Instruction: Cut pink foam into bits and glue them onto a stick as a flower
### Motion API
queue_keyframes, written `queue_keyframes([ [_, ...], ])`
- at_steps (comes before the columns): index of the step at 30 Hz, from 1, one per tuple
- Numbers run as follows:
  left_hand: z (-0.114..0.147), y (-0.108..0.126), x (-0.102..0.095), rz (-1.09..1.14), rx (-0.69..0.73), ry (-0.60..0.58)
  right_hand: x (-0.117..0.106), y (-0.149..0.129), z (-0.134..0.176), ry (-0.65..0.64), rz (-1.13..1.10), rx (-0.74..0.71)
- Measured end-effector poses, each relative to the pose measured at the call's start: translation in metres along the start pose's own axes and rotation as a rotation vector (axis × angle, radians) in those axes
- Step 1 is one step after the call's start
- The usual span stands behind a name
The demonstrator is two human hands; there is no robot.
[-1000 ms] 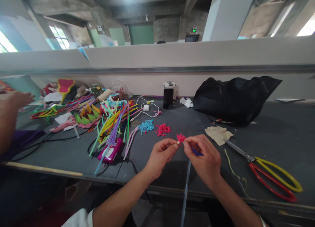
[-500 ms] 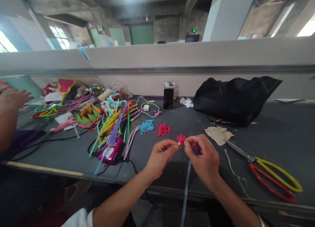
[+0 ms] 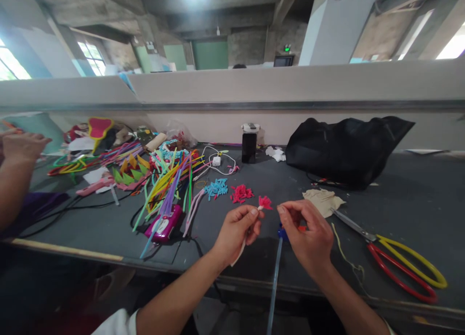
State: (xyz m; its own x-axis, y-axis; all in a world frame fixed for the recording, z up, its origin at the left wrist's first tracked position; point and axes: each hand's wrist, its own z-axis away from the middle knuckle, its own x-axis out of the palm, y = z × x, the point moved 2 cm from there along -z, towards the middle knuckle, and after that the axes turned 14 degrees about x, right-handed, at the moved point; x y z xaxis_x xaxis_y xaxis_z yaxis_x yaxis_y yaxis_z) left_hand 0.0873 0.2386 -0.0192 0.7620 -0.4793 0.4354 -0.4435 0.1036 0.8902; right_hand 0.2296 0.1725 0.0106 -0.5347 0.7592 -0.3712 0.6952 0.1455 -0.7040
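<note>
My left hand (image 3: 241,227) is closed, pinching a small pink flower (image 3: 265,203) by its pale stem. The bloom points right, toward my other hand. A thin cream strip hangs below the left palm. My right hand (image 3: 308,233) is a little to the right of the flower, thumb and forefinger pressed together; what lies between them is too small to make out. Under that hand shows a blue and orange piece (image 3: 282,232) with a bluish tube (image 3: 275,281) running down over the table edge. Whether the right fingers touch it is hidden.
Beyond my hands lie piles of pink bits (image 3: 242,193) and blue bits (image 3: 216,189). Scissors (image 3: 370,237) and a beige cloth (image 3: 323,201) lie right, before a black bag (image 3: 345,151). Fuzzy sticks (image 3: 170,180) and a purple device (image 3: 164,224) are left. Another person's hand (image 3: 23,146) is far left.
My right hand has drawn away from the flower, slightly right. My left hand has tilted the flower to the right. The blue piece shows more now. The other person's hand has changed its pose.
</note>
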Motion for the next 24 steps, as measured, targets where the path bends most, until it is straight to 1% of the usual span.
queue_keyframes([
  [8, -0.001, 0.002, -0.001, -0.018, 0.02, 0.011, 0.004, 0.006, 0.0, 0.0, 0.039, 0.007],
  [13, -0.001, 0.005, -0.004, -0.04, 0.045, 0.021, 0.01, 0.016, 0.0, -0.023, 0.079, 0.023],
  [20, 0.0, 0.009, -0.008, -0.03, 0.086, 0.028, 0.022, 0.031, -0.002, -0.159, 0.138, 0.117],
  [24, 0.001, 0.011, -0.009, -0.009, 0.107, 0.022, 0.027, 0.038, -0.002, -0.199, 0.168, 0.149],
])
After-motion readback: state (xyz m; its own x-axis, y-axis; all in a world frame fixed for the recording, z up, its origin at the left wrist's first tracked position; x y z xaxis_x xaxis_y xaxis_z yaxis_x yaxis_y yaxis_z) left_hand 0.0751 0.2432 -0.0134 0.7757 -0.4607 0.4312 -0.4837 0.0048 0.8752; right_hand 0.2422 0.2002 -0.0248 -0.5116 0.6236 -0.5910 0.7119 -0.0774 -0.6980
